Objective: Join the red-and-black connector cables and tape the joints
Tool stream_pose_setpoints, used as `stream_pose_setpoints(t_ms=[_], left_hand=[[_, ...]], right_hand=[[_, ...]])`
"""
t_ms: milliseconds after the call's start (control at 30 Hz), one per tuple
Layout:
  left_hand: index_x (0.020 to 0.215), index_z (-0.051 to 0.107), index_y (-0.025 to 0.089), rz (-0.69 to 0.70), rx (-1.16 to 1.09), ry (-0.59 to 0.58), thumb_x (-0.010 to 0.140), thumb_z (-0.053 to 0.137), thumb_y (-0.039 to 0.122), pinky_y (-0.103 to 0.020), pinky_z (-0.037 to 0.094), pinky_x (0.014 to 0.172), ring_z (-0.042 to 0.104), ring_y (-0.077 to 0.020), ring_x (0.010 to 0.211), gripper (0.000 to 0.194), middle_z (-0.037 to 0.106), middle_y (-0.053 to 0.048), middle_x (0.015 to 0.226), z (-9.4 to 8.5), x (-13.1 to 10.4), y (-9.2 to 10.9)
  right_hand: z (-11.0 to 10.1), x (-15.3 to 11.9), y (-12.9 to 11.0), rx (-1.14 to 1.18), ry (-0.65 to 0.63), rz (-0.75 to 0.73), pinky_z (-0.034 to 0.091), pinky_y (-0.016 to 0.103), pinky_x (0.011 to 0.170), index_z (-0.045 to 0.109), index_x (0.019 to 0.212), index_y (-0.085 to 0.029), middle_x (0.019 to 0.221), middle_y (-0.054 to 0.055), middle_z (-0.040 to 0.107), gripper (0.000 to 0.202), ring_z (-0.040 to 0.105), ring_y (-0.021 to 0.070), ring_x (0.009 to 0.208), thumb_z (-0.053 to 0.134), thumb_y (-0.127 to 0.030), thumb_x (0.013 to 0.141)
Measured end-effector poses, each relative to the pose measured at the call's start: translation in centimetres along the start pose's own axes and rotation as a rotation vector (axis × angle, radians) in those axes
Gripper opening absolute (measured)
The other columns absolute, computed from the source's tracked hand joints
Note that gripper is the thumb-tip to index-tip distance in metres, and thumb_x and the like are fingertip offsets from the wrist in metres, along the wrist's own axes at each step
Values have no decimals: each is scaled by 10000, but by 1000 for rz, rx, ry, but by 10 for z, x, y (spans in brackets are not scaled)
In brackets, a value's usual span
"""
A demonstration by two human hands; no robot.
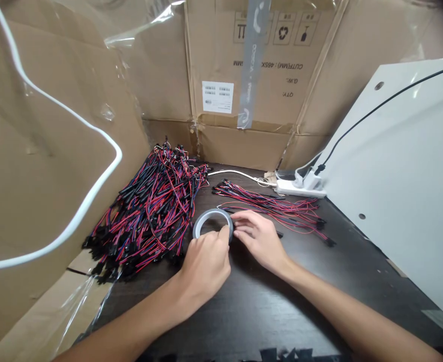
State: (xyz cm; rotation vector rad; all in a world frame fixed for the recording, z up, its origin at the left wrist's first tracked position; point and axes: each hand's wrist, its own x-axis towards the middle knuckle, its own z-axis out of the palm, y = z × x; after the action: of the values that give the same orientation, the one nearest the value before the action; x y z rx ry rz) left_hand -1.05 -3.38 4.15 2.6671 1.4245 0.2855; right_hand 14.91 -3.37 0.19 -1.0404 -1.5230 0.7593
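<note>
A roll of black tape (pixel 208 219) lies flat on the dark table (pixel 266 306). My left hand (pixel 205 261) grips its near edge, fingers curled on the rim. My right hand (pixel 258 237) touches the roll's right side, fingertips pinched at the tape's edge. A big heap of red, blue and black wire leads (pixel 149 211) lies just left of the roll. A smaller bundle of the same leads (pixel 278 206) lies spread out behind my right hand.
Cardboard boxes (pixel 244 75) wall in the back and left, with clear plastic film over them. A white cable (pixel 74 120) loops across the left cardboard. A white power strip (pixel 300 187) sits at the back right beside a slanted white panel (pixel 406 166).
</note>
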Motion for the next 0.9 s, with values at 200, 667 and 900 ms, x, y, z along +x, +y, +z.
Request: stream_pose_setpoints(t_ms=[200,667,900], left_hand=[[1154,546,196,46,-284,210,835,523,130,-336,526,774,679,-226,895,327,707,-61,965,9,0,-1],[1170,586,175,153,-698,115,849,552,169,-248,498,626,645,-144,688,323,704,-23,830,10,8,-2],[1272,487,202,99,-859,75,826,567,155,-221,492,595,588,-98,553,456,659,35,713,3,11,-3]], right_hand=[[-3,-7,-11,-181,160,-196,499,375,955,467,1297,-244,1110,50,634,513,611,156,1002,547,-67,822],[-15,-6,-32,-32,204,-49,488,267,726,470,866,-206,849,2,575,189,591,128,819,539,-47,790],[-10,-27,-51,3,189,-34,466,273,724,329,728,-205,823,2,588,266,594,130,836,531,-66,829]])
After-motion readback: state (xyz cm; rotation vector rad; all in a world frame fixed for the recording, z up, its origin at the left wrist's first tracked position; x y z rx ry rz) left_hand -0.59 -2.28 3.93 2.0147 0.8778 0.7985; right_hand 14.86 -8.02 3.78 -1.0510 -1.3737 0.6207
